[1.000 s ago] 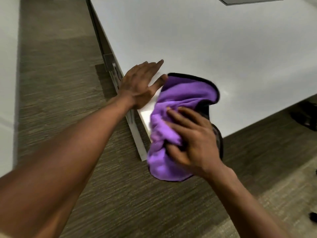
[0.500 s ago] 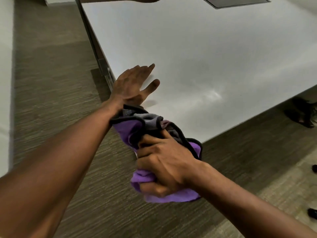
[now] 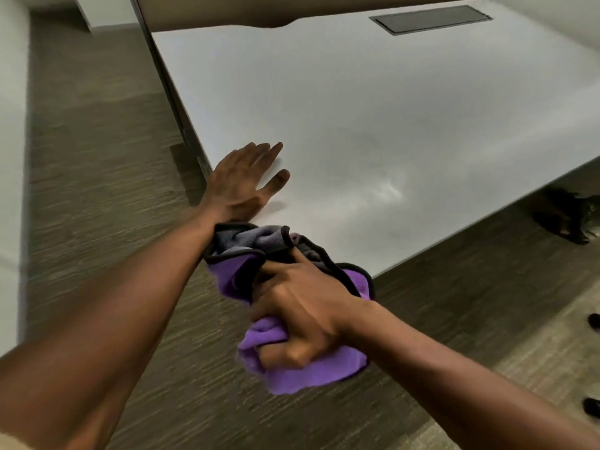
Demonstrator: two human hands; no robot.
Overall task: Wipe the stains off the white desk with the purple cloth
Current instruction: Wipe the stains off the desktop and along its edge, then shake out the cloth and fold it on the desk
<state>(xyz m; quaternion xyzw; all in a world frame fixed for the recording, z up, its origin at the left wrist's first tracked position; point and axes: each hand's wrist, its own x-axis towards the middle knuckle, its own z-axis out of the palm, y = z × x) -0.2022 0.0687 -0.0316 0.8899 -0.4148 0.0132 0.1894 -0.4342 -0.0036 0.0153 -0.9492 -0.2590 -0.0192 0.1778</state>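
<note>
Since one second ago, purple cloth (image 3: 302,375) has come off the desk corner and is now bunched in the right hand (image 3: 302,313), held in the air over the floor, just off the near corner of the white desk (image 3: 357,125). Since the half-second frame, little change in either hand; view shifted slightly.

Right hand: fingers curled tight around the cloth, fist closed on it. Cloth hangs below and pokes out above the fist; purple face shows below the knuckles, grey reverse and black trim show above them. Upper fold of cloth touches the left wrist.

Left hand (image 3: 242,183): flat, fingers extended together, thumb apart, palm down at the desk's left edge just beyond the cloth. Whether the palm presses the surface or hovers just above it cannot be told; a small shadow sits under the thumb.

Desk surface ahead of the left hand: faint dull smudges and a bright glare patch to the right of the thumb. Dark rectangular inset panel (image 3: 431,19) far beyond both hands. Brown striped carpet (image 3: 97,190) lies under both forearms.
</note>
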